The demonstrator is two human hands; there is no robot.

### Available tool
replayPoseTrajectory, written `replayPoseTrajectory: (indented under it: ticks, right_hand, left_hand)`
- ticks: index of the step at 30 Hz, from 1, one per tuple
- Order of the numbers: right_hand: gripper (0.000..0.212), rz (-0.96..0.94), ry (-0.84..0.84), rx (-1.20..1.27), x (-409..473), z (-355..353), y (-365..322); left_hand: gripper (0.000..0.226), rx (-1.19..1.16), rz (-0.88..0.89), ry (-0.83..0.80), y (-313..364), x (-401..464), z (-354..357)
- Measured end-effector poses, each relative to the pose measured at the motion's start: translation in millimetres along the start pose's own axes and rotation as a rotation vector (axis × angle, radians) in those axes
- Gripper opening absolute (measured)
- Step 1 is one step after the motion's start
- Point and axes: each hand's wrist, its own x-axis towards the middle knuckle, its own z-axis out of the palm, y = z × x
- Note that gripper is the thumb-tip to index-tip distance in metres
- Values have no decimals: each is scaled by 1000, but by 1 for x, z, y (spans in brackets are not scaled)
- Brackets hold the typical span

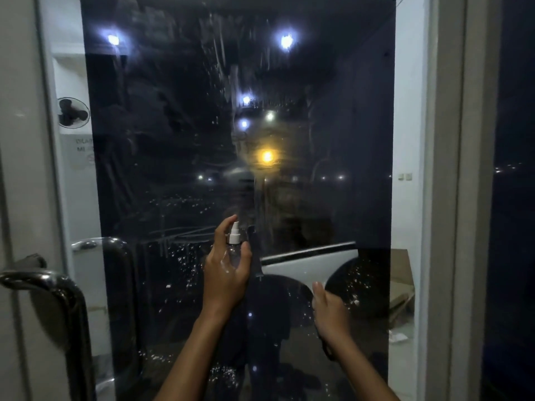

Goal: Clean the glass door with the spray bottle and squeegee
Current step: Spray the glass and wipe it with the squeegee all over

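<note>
The dark glass door (pixel 173 134) fills the view, streaked up high and speckled with droplets lower down. My left hand (pixel 224 277) grips a small clear spray bottle (pixel 234 247) with a white nozzle, held upright close to the glass at mid-height. The index finger is lifted beside the nozzle top. My right hand (pixel 328 311) holds the handle of a white squeegee (pixel 301 264). Its long blade lies slanted against the glass, just right of the bottle. The handle is hidden inside the fist.
A curved metal door handle (pixel 55 287) juts out at the lower left, and a second one (pixel 115 250) shows through the glass. The white door frame (pixel 445 198) runs down the right side. Lights and a wall fan (pixel 72 112) show in the pane.
</note>
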Motion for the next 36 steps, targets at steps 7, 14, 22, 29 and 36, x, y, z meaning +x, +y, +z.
replayPoseTrajectory:
  ticks: [7,14,22,29,36]
  right_hand:
    - [56,-274,50,23,-4,-16,-16]
    - [67,-643,-188,-703,41,-17,-113]
    - [68,-432,-326,-1067,98,-85,-86]
    - [83,-269,-231,-1057,116,-164,-41]
    - [74,-475,-150,-836,91,-156,-53]
  left_hand:
    - [52,-3,-16,20,4,-10,4]
    - [52,-21,-7,8,6,-3,2]
    - [53,-8,-32,0,0,-1,13]
    - [53,0,-40,-5,7,1,23]
    - [51,3,-7,-8,18,10,24]
